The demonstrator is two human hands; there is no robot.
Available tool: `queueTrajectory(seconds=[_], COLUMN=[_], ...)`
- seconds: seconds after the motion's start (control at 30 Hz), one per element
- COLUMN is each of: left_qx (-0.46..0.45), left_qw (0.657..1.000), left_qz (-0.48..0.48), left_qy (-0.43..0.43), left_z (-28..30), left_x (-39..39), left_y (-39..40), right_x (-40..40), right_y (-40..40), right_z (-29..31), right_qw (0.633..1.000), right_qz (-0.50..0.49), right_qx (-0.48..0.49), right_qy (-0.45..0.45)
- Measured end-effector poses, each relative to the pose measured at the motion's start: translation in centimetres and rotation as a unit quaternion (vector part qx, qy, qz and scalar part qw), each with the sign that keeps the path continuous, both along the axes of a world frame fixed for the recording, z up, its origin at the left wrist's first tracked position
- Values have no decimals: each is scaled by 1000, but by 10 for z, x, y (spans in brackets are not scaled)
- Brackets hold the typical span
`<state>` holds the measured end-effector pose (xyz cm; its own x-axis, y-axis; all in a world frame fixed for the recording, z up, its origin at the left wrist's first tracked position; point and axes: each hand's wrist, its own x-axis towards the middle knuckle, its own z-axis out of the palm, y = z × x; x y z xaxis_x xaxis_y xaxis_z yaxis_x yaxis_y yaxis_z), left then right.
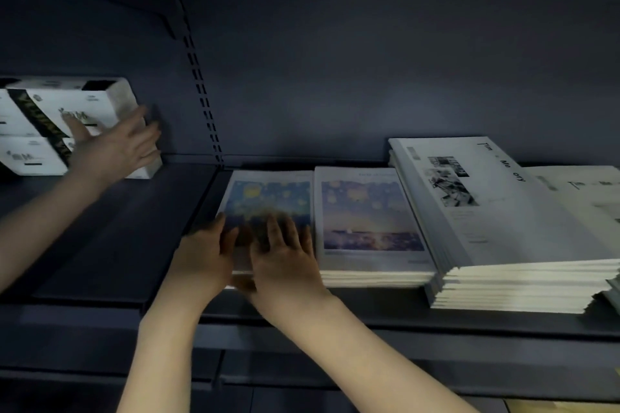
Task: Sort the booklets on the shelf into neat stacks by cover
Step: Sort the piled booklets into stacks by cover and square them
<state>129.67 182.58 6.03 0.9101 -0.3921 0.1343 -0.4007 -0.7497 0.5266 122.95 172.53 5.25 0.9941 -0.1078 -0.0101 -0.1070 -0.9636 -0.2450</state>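
Now I am squaring the blue stack (268,201) at the shelf (335,318) front: left hand (204,258) and right hand (285,255) are pressing it flat-fingered, gripping nothing. Next, I reckon, aligning it beside the purple stack (369,221).

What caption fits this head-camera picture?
Left hand and right hand rest on the blue booklet stack, beside the purple booklet stack on the shelf.

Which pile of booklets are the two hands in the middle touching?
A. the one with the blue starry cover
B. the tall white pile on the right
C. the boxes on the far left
A: the left hand and the right hand both lie on the blue starry-cover booklets.
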Motion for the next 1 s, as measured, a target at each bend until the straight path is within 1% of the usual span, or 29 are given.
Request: queueTrajectory(seconds=[0.07, 0.13, 0.2, 0.27, 0.37, 0.43, 0.5, 0.63, 0.73, 0.8, 0.83, 0.93, 1.0], left_qx=[52, 85, 121, 158, 125, 105, 104, 79, 61, 58, 57, 38, 24], left_qw=[998, 996, 991, 985, 989, 991, 991, 989, 986, 984, 981, 974, 972], left_qz=[4, 19, 45, 64, 53, 31, 7, -45, -87, -114, -129, -172, -189], left_qy=[26, 34, 16, -30, -64, -72, -82, -113, -126, -125, -129, -140, -140], left_z=[-3, -5, -3, 2, 10, 14, 17, 25, 31, 35, 37, 43, 45], left_x=[0, -2, -7, -15, -30, -40, -47, -66, -85, -100, -108, -130, -145], left_y=[-3, -7, -12, -17, -32, -45, -61, -101, -133, -154, -164, -191, -208], right_x=[-4, -9, -13, -18, -33, -47, -62, -92, -115, -130, -139, -167, -186], right_y=[-1, -4, -6, -10, -26, -43, -64, -109, -136, -154, -163, -193, -214], right_z=[-1, 2, 5, 11, 22, 28, 31, 30, 26, 25, 24, 25, 23], right_qw=[1000, 999, 998, 997, 993, 992, 990, 977, 957, 945, 941, 943, 936], right_qz=[10, 19, 26, 36, 39, 24, -1, -94, -163, -188, -194, -209, -228], right_qx=[12, 21, 39, 45, 39, 34, 24, 14, 21, 14, 2, -6, -16], right_qy=[-11, -21, -32, -56, -103, -118, -141, -193, -238, -269, -278, -257, -268])
